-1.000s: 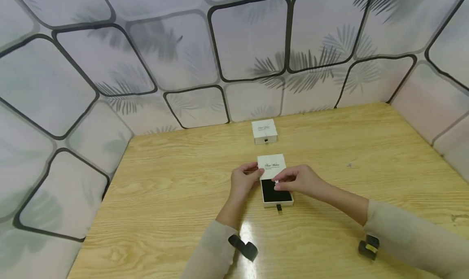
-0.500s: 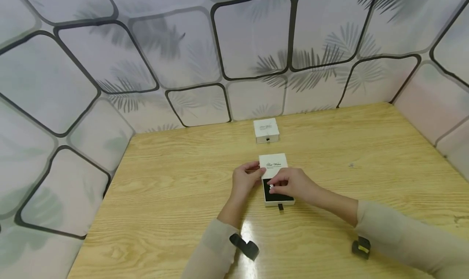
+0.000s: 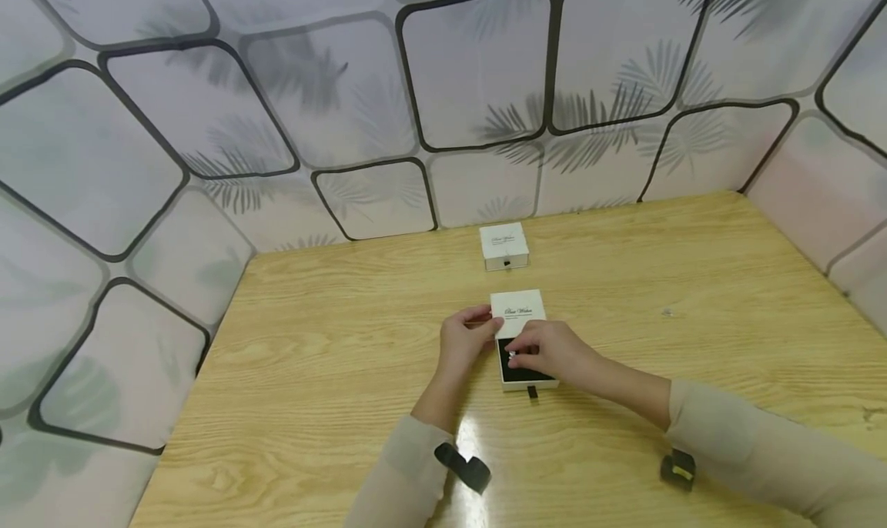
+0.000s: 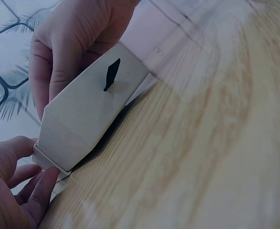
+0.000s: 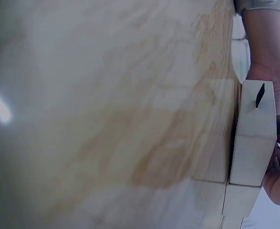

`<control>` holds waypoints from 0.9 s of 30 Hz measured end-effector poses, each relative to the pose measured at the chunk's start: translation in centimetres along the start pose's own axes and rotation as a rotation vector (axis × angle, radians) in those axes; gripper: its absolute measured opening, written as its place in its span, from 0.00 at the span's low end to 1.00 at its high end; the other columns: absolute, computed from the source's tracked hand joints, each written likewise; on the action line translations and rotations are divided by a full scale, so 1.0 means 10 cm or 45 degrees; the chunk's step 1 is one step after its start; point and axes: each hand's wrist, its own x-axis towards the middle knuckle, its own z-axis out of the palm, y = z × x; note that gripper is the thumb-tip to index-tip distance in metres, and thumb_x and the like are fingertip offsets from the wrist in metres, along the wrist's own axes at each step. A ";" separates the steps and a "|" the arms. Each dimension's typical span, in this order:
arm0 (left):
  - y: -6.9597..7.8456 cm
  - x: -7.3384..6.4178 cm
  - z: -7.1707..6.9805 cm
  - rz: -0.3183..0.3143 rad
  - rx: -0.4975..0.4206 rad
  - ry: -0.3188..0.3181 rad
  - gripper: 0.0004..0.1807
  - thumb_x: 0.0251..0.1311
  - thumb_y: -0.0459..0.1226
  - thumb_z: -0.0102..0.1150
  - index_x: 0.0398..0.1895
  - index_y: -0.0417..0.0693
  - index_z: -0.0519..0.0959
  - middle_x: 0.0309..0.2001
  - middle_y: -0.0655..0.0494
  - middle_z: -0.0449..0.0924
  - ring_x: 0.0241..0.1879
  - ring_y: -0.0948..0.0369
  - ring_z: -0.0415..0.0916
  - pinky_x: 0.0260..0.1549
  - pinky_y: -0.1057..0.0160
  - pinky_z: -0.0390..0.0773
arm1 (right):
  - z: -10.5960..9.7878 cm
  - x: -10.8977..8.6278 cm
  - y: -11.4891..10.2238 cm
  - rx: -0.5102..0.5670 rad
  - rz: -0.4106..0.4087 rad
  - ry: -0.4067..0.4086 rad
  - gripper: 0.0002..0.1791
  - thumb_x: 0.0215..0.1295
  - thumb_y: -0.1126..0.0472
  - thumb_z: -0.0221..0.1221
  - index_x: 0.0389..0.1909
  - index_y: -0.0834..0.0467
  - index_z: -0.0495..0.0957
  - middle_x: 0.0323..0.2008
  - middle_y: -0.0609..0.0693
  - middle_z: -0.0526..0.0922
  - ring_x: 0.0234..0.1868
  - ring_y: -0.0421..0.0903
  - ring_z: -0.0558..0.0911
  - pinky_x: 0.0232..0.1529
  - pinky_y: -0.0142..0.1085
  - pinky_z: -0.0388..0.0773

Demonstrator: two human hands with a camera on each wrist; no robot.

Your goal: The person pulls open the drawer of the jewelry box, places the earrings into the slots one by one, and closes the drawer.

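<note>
A white drawer-style gift box (image 3: 516, 302) with dark lettering lies on the table, its drawer (image 3: 532, 385) pulled out toward me. Black lining (image 3: 521, 374) fills the drawer, and a black pull tab (image 4: 112, 75) sticks out of its front. My left hand (image 3: 460, 345) grips the sleeve's left side, thumb on top. Over the drawer, my right hand (image 3: 564, 352) pinches a small sparkling silvery piece (image 3: 512, 355), close above the lining at its left part. The piece is too small to name, and both wrist views leave it hidden behind the box walls and fingers.
A second, closed white gift box (image 3: 503, 245) stands behind the first, near the wall. A small clear or silvery bit (image 3: 667, 312) lies on the wooden table (image 3: 312, 374) to the right. A patterned wall covering (image 3: 478, 74) rises behind the table.
My right hand has moved left and slightly down over the drawer, carrying the silvery piece toward the lining's left side. My left hand keeps its grip on the gift box.
</note>
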 end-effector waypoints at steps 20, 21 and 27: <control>0.02 -0.02 0.01 -0.001 0.029 0.009 0.17 0.53 0.28 0.65 0.47 0.31 0.79 0.41 0.42 0.81 0.33 0.66 0.76 0.36 0.61 0.85 | -0.01 0.03 -0.06 -0.147 0.012 -0.118 0.07 0.56 0.63 0.66 0.35 0.62 0.85 0.28 0.48 0.80 0.28 0.36 0.74 0.26 0.26 0.73; 0.03 -0.02 0.01 0.000 0.032 0.009 0.17 0.53 0.28 0.65 0.48 0.31 0.79 0.41 0.42 0.81 0.33 0.66 0.76 0.36 0.61 0.85 | -0.03 0.03 -0.07 -0.158 0.018 -0.138 0.07 0.56 0.64 0.65 0.35 0.62 0.85 0.28 0.48 0.79 0.28 0.36 0.74 0.26 0.26 0.73; 0.05 -0.05 0.02 -0.002 0.062 0.026 0.17 0.54 0.28 0.64 0.48 0.30 0.79 0.40 0.40 0.82 0.31 0.66 0.76 0.35 0.62 0.85 | -0.11 0.04 -0.16 -0.261 0.063 -0.236 0.06 0.56 0.64 0.66 0.34 0.61 0.85 0.27 0.47 0.78 0.28 0.37 0.73 0.27 0.28 0.74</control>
